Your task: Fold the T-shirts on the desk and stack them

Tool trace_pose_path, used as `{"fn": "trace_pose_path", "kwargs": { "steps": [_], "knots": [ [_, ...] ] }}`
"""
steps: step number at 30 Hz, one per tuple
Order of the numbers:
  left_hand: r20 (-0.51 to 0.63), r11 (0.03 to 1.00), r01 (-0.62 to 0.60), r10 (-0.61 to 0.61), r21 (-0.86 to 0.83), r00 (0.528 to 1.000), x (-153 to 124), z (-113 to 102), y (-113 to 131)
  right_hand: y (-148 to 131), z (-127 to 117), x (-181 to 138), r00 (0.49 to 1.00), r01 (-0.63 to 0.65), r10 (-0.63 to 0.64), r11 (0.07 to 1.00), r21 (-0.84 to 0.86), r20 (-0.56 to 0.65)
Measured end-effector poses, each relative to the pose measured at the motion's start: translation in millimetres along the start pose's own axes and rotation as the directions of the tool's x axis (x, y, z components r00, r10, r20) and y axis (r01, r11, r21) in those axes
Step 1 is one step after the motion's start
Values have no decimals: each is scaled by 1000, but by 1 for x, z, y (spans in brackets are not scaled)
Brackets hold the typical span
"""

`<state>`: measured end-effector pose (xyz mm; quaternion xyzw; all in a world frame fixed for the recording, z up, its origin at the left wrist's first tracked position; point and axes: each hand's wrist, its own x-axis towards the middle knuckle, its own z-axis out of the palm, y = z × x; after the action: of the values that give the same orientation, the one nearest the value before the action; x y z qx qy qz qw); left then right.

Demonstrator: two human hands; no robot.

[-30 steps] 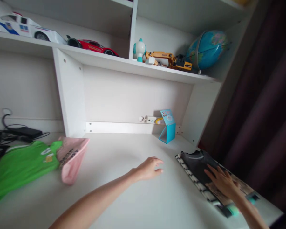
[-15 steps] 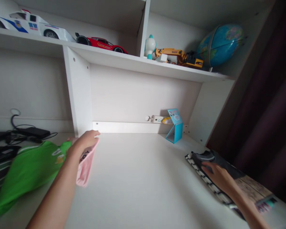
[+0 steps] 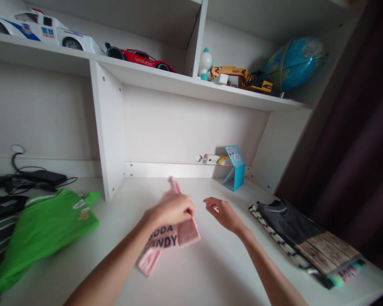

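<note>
In the middle of the desk (image 3: 210, 276), head view: the pink top (image 3: 178, 240) lies rumpled and a little blurred, its lettering partly covered by my wrist.
Left hand (image 3: 175, 209): fingers curled in, gripping the pink top from above — the fingertips are hidden, so I can't tell just how much fabric I pinch.
Right hand (image 3: 225, 214): just beside the pink top but apart from it, fingers loosely spread and slightly bent, holding nothing; whether it touches the desk I can't tell.
Crumpled fabric: as I judge it, the step in hand is one-handed placing, with the pink top gripped but not yet flat.
Loose edge on the right: the next move calls, I'd say, for my right hand to catch this edge — then both hands could draw the creases out.
Pile (image 3: 306, 236): flat on my right, well apart from the pink top, a striped edge showing underneath.
Green top (image 3: 47, 229): on my left, next to a striped garment (image 3: 0, 231), touched by neither hand.
</note>
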<state>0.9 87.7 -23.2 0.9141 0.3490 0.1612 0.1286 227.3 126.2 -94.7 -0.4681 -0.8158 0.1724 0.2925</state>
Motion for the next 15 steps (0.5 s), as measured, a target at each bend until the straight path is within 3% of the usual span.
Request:
{"fn": "trace_pose_path", "kwargs": {
  "steps": [1, 3, 6, 11, 15],
  "knots": [
    [104, 991, -118, 125, -67, 987, 4, 13, 17, 3, 3, 0, 1000, -9, 8, 1000, 26, 19],
    [290, 948, -251, 301, -197, 908, 8, 36, 40, 13, 9, -2, 998, -36, 32, 997, 72, 56],
    [427, 913, -268, 384, -307, 819, 9, 54, 47, 27, 14, -12, 992, -77, 61, 986, 147, 106],
    [406, 942, -171, 283, -289, 869, 8, 30, 31, 34, 8, -31, 974, -147, 68, 917, 372, 217],
    [273, 937, -83, 183, -339, 944, 4, 1, 24, 30, -2, -44, 973, -183, 80, 842, 508, 218]
  ]
}}
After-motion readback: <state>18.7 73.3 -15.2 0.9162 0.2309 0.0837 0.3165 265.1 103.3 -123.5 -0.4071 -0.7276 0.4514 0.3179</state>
